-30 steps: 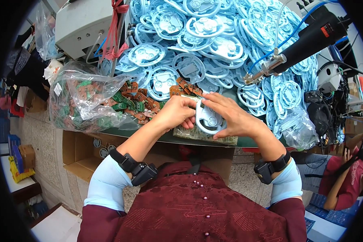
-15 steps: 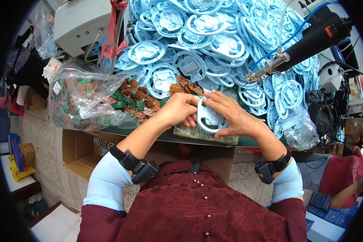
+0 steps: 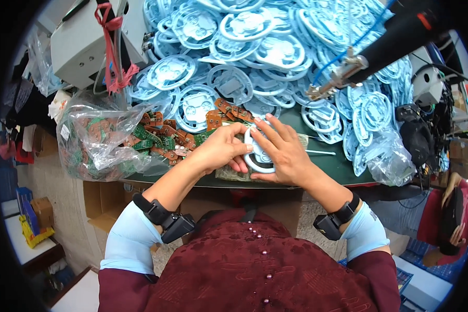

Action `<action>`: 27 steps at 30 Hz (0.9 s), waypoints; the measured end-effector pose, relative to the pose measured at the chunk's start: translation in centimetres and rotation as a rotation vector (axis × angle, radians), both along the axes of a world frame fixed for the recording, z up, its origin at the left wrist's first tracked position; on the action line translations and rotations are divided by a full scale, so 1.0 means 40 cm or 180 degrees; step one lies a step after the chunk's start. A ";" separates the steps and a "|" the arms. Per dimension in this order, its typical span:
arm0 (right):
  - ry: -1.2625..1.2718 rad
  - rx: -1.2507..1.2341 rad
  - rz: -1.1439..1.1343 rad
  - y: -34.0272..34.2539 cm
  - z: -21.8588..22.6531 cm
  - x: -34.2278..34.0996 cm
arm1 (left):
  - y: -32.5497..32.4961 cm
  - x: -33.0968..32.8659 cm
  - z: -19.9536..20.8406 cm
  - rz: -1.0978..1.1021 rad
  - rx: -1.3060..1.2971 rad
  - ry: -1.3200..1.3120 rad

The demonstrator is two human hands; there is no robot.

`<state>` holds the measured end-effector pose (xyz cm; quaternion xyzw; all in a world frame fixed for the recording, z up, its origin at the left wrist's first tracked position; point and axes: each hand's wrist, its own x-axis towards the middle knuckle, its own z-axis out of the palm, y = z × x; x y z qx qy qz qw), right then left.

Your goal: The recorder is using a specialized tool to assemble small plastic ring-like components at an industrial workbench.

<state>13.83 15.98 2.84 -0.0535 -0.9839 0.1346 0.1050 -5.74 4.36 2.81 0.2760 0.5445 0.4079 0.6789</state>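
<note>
Between my hands, a pale blue plastic wheel-shaped part (image 3: 253, 156), like a toy steering wheel, lies over a flat block (image 3: 229, 174) at the table's front edge. My left hand (image 3: 226, 147) pinches its left rim between thumb and fingers. Across its right side goes my right hand (image 3: 287, 155), fingers over the face and thumb at the near rim, hiding much of it. Just beyond my left hand is a loose heap of brown and green circuit boards (image 3: 174, 136). A thin white stick (image 3: 321, 152) lies to the right of my right hand.
A large pile of similar pale blue wheel parts (image 3: 255, 52) covers the table's far side. Left stands a clear bag of circuit boards (image 3: 96, 143). A black tool with a metal tip (image 3: 343, 75) overhangs the pile. A cardboard box (image 3: 106, 200) sits below; someone works at far right.
The view has shifted, and hands and wheel part sit slightly further left in it. My right hand covers more of the part's face. The thin white stick has come into sight.
</note>
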 end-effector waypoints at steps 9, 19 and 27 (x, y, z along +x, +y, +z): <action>0.3073 -0.1942 -0.1847 0.141 0.203 0.102 | -0.076 0.038 0.039 0.0416 0.1654 0.2288; 0.2809 -0.2574 -0.0307 0.170 0.435 -0.068 | -0.139 0.032 -0.037 -0.0037 0.3655 0.4284; 0.2921 -0.3242 0.0553 0.027 0.482 -0.132 | -0.081 0.059 0.000 0.0775 0.2766 0.3594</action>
